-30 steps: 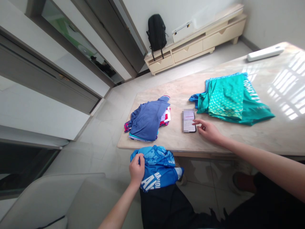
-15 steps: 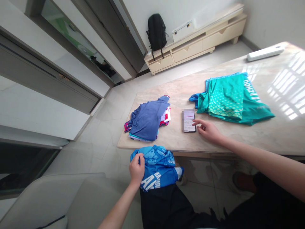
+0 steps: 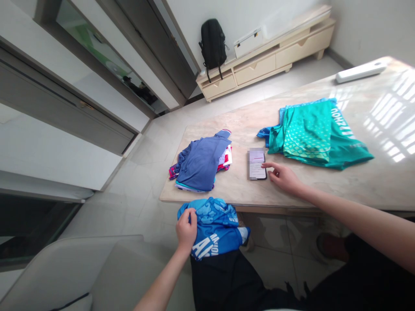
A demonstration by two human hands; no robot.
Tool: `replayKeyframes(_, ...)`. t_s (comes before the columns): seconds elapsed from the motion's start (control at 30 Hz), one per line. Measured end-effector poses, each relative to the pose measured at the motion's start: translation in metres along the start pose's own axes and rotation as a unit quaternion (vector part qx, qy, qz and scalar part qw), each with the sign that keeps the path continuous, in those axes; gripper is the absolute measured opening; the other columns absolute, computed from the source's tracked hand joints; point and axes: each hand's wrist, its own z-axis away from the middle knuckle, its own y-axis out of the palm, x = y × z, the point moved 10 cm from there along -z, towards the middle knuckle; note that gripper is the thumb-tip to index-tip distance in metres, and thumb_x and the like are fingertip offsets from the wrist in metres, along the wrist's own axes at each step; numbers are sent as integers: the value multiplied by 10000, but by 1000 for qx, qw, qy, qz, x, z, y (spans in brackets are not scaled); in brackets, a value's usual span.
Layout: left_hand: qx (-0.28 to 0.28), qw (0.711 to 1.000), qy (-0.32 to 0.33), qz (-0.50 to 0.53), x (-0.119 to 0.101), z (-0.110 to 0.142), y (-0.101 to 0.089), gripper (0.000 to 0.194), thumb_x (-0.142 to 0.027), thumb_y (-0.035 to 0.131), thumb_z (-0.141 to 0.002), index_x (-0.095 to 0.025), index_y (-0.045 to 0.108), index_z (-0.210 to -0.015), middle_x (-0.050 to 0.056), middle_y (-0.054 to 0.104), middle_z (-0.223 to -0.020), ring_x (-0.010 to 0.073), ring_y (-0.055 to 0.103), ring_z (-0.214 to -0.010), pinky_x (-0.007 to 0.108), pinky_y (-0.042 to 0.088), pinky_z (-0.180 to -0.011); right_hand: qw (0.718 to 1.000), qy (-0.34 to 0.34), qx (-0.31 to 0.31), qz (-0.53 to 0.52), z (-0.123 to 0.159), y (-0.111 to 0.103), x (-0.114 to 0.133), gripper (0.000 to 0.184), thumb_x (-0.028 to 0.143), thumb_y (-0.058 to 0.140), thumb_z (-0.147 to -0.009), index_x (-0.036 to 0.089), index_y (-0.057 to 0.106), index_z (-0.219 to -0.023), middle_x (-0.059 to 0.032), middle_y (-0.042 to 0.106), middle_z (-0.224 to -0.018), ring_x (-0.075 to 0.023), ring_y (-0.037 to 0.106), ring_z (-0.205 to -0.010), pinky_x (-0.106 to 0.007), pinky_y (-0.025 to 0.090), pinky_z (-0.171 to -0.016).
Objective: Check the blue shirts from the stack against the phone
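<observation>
My left hand (image 3: 186, 229) grips a bright blue jersey (image 3: 215, 226) with white lettering that lies on my lap, below the table's near edge. My right hand (image 3: 283, 177) rests on the marble table (image 3: 324, 185) with its forefinger stretched out to the right edge of a phone (image 3: 256, 163) lying flat with its screen lit. Left of the phone sits a pile of folded clothes (image 3: 202, 162) topped by a dull blue shirt. Right of the phone lies a spread teal jersey (image 3: 316, 134).
A white remote-like bar (image 3: 360, 72) lies at the table's far right. A low cream cabinet (image 3: 269, 56) with a black backpack (image 3: 213, 43) stands against the far wall. A pale chair (image 3: 87, 272) is at my lower left. Sliding doors run along the left.
</observation>
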Motion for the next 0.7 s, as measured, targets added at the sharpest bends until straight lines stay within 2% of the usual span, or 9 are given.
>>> replayKeyframes(0.1, 1, 1000, 1, 0, -1, 0, 0, 336, -418, 452, -1032, -236, 702, -900, 38, 781, -846, 216, 747, -797, 298, 548, -759, 1000, -3, -2, 1, 1, -1, 1, 411, 238, 551, -897, 216, 722, -1270, -62, 785, -929, -183, 620, -635, -321, 469, -626)
replayKeyframes(0.27, 0, 1000, 2, 3, -2, 0, 0, 330, -413, 451, -1033, -239, 697, -899, 33, 776, -841, 211, 744, -788, 294, 547, -756, 1000, -15, -2, -8, 1, 0, 3, 394, 213, 541, -893, 227, 716, -1246, -73, 784, -1150, -160, 610, -642, -319, 486, -637)
replayKeyframes(0.33, 0, 1000, 2, 3, -2, 0, 0, 327, -412, 454, -1032, -239, 697, -900, 32, 776, -839, 210, 744, -786, 293, 547, -754, 1000, -17, 1, -11, 1, 0, 3, 391, 199, 537, -892, 232, 715, -1239, -64, 783, -1174, -154, 606, -641, -314, 487, -634)
replayKeyframes(0.5, 0, 1000, 0, 4, -2, 0, 0, 333, -422, 451, -1034, -239, 695, -901, 35, 777, -846, 211, 744, -795, 293, 549, -761, 1000, -18, 10, -8, 1, 1, 3, 414, 191, 542, -885, 230, 719, -1258, -56, 802, -1107, -156, 611, -640, -310, 492, -645)
replayKeyframes(0.6, 3, 1000, -1, 4, -2, 0, 0, 334, -424, 450, -1033, -242, 696, -901, 36, 779, -849, 211, 744, -797, 293, 552, -764, 1000, -13, 10, 1, 0, 1, 2, 453, 204, 558, -881, 229, 711, -1306, -57, 803, -981, -169, 613, -634, -308, 480, -630)
replayKeyframes(0.7, 6, 1000, -3, 3, -2, 0, 0, 329, -419, 453, -1031, -242, 699, -905, 36, 781, -855, 213, 746, -803, 295, 554, -768, 1000, -13, 11, 3, 0, 1, 3, 451, 194, 557, -878, 233, 714, -1299, -57, 806, -1030, -167, 614, -640, -306, 483, -636)
